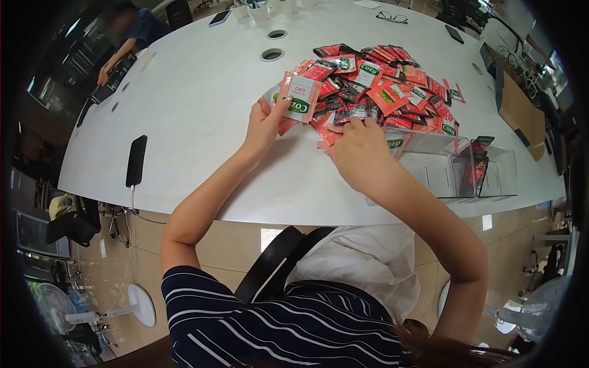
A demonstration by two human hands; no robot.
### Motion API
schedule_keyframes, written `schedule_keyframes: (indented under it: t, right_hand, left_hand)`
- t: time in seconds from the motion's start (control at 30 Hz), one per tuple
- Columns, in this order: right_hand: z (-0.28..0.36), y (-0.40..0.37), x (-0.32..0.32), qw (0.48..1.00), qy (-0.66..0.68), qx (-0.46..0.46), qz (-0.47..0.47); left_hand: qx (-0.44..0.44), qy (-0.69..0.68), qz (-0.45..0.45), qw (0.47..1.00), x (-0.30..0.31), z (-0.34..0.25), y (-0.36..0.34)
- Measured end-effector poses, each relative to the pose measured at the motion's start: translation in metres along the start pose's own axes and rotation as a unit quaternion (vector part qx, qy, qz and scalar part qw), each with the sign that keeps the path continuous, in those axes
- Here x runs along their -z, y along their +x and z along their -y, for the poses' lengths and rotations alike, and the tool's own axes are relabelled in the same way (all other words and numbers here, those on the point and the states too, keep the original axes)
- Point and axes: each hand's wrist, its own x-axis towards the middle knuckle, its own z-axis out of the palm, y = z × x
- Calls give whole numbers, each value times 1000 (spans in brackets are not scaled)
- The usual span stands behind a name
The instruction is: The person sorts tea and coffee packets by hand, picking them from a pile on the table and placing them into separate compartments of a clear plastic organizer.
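Observation:
My left hand point(270, 119) is closed around a small stack of pink-and-white tea sachets, the front sachet point(302, 97) showing a green "Cozy" label. Just right of it, my right hand point(362, 150) is at the near edge of a heap of sachets point(388, 98), its fingers curled on a pink sachet point(327, 134). Part of that sachet is hidden by the fingers. The heap mixes pink, red and black packets lying at many angles. Beside my right hand stands a clear plastic divided box point(429, 168), with a few dark red sachets point(478, 165) upright in its right compartment.
On the white table point(202, 92) lie a black phone point(136, 161) with a cable, glasses point(392, 18) and another phone point(454, 34). Round holes point(272, 55) pierce the tabletop. An open cardboard box point(521, 113) sits at the right edge. Another person point(138, 30) works at far left.

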Motion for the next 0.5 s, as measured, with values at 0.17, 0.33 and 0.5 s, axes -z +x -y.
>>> schedule_keyframes:
  t: [0.17,0.33,0.5]
  right_hand:
    - [-29,-1,26,947,301,-44,-101]
    - [-69,-33,53,829,496,-131,-222]
    - [-81,-67,40,738,607,-175,-240]
  left_hand:
    - [-12,-16,-29,999,2,-3,1]
    - [-38,-29,-26,998,3,9,5]
    - [-29,-7,-18,999,-7,-2,-2]
